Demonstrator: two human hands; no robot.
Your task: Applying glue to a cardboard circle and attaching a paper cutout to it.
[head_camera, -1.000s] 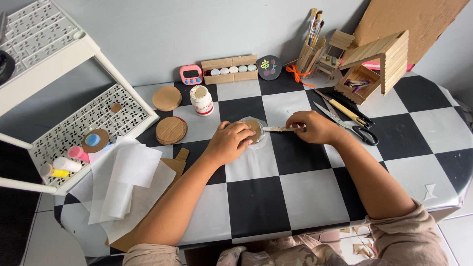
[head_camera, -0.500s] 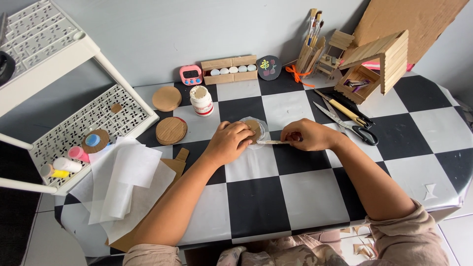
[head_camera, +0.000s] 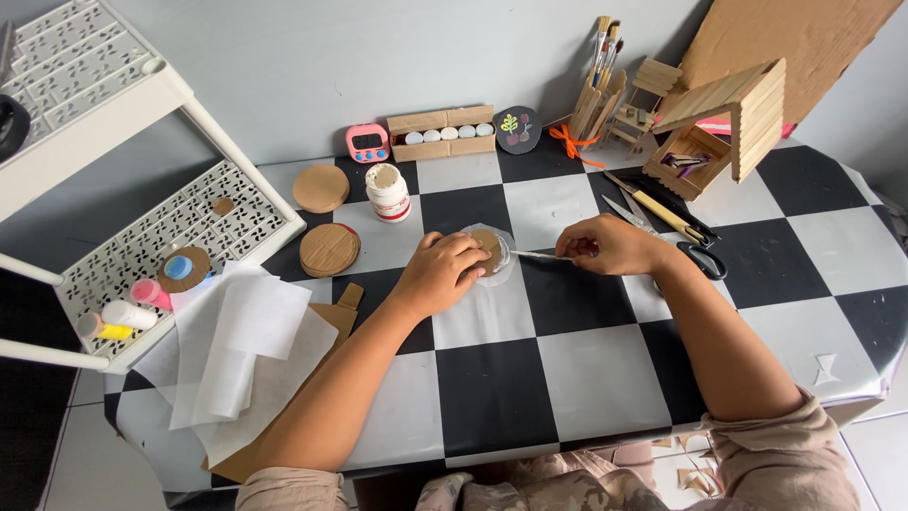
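Observation:
My left hand (head_camera: 443,273) presses flat on a small brown round disc (head_camera: 489,248) that lies on a clear plastic sheet (head_camera: 496,276) on the checkered table (head_camera: 558,378). My right hand (head_camera: 613,244) grips a thin flat stick or brush (head_camera: 535,255) whose tip reaches the disc's right edge. A white glue jar (head_camera: 388,192) stands just behind my left hand. Two round cardboard discs (head_camera: 328,249) lie to the left of it.
White papers on brown card (head_camera: 246,352) lie front left. A white perforated rack (head_camera: 142,251) holds small paint bottles at the left. Scissors and a knife (head_camera: 673,227), a brush holder (head_camera: 596,99), a stick house (head_camera: 728,118), a pink timer (head_camera: 367,143) and a paint-pot box (head_camera: 445,131) sit behind.
My right hand has slid slightly left and lower with the stick, closer to the disc. My left hand stays pressed on the disc.

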